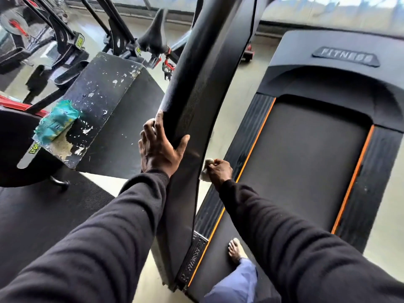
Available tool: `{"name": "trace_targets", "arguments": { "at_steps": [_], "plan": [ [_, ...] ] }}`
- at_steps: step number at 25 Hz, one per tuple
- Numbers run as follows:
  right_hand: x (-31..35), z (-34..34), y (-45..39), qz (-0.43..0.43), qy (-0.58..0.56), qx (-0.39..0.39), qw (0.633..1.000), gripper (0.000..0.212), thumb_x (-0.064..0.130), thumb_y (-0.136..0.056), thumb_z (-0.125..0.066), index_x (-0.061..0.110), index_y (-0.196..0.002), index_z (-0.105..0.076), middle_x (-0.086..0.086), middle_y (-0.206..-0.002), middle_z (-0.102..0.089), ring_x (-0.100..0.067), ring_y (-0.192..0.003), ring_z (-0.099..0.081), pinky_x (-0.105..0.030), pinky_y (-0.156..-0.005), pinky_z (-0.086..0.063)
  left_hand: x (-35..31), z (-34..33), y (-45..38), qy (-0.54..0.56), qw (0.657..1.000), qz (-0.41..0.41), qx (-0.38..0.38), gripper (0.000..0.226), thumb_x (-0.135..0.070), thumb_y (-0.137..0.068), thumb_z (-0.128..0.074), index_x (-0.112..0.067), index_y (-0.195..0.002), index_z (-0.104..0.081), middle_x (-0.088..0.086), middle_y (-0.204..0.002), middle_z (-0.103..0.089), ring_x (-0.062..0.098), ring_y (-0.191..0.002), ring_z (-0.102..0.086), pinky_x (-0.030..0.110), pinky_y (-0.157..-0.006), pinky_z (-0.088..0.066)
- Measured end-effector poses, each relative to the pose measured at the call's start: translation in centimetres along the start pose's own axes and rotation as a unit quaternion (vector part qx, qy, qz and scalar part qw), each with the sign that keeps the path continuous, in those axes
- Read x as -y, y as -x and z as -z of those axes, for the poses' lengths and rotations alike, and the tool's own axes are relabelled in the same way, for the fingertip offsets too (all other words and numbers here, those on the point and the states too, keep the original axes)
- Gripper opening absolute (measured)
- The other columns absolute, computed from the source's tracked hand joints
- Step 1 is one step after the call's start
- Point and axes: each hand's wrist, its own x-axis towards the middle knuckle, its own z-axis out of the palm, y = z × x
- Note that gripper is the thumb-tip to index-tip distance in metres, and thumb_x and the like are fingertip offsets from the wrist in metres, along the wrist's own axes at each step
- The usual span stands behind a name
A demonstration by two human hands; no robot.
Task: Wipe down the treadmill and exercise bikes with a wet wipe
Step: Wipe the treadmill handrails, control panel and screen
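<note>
Currently we are on the treadmill [306,167] stage of the job, working its left upright [192,119], the tall dark post that rises beside the belt. Our left hand [160,145] rests against the outer face of that post, fingers spread and mostly straight, thumb hooked round the inner edge; its grip is wide and holds nothing, it only steadies us. Our right hand [218,171] has its grip closed round a crumpled wet wipe [206,170], pale and bunched, pressed to the inner edge of the post just below the left hand.

Judgement: the wipe stroke along the upright is under way; the side rails, the deck and the bikes remain to be done. The next move likely calls for firm contact while running the wipe along the post's edge, with the left hand bracing, and probably a refold to a cleaner face.

A teal wipe packet [56,123] lies on a scuffed black box [102,101] to our left, well apart from the hands. Exercise bikes [140,40] stand beyond it.

Writing: "FITNESS" reads on the raised badge [346,56] of the motor hood. A yellow-green tag [35,148] near the packet reads roughly "IRON", upside down. The plate [193,256] at the foot rail is too blurred to read.
</note>
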Motion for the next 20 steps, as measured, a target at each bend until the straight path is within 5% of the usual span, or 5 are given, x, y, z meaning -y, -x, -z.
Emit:
{"name": "trace_targets", "arguments": {
  "at_steps": [4, 8, 12, 20],
  "plan": [
    [5.1, 5.7, 2.1, 0.072, 0.033, 0.014, 0.997, 0.017, 0.02, -0.084, -0.059, 0.013, -0.07, -0.067, -0.005, -0.067, -0.066, -0.019, -0.07, -0.069, -0.029, -0.066, -0.058, -2.2, 1.1, 0.4, -0.02, 0.997, 0.071, 0.024, 0.082, -0.049, -0.084, -0.068, -0.016, -0.15, -0.031, 0.018, -0.141, -0.037, 0.038, -0.126, -0.04, 0.054, -0.102, -0.033],
    [10.7, 11.4, 3.5, 0.135, 0.031, 0.026, 0.99, 0.021, 0.009, -0.085, -0.053, 0.006, -0.067, -0.064, -0.006, -0.051, -0.054, -0.013, -0.046, -0.06, -0.032, -0.051, -0.058, -9.1, 2.1, 0.5, -0.019, 0.995, 0.096, -0.014, 0.052, -0.031, -0.08, -0.069, -0.016, -0.127, -0.055, 0.015, -0.132, -0.045, 0.037, -0.123, -0.043, 0.053, -0.103, -0.031],
    [15.4, 16.9, 3.9, 0.236, 0.173, -0.005, 0.956, 0.028, 0.027, -0.089, -0.055, 0.003, -0.08, -0.068, -0.023, -0.086, -0.068, -0.035, -0.089, -0.065, -0.036, -0.074, -0.05, -15.1, 3.2, -1.5, 0.016, 0.989, 0.139, 0.053, 0.026, -0.034, -0.087, -0.064, -0.02, -0.108, -0.064, 0.008, -0.118, -0.055, 0.031, -0.116, -0.05, 0.041, -0.095, -0.037],
    [24.2, 26.5, 2.8, 0.411, 0.302, -0.076, 0.857, 0.024, 0.028, -0.092, -0.054, 0.009, -0.083, -0.065, -0.02, -0.095, -0.069, -0.039, -0.093, -0.062, -0.036, -0.07, -0.045, -24.9, 4.0, -7.5, 0.064, 0.993, 0.078, 0.058, 0.017, -0.039, -0.087, -0.062, -0.024, -0.093, -0.064, 0.001, -0.106, -0.06, 0.025, -0.107, -0.058, 0.034, -0.09, -0.043]
  ]
}}
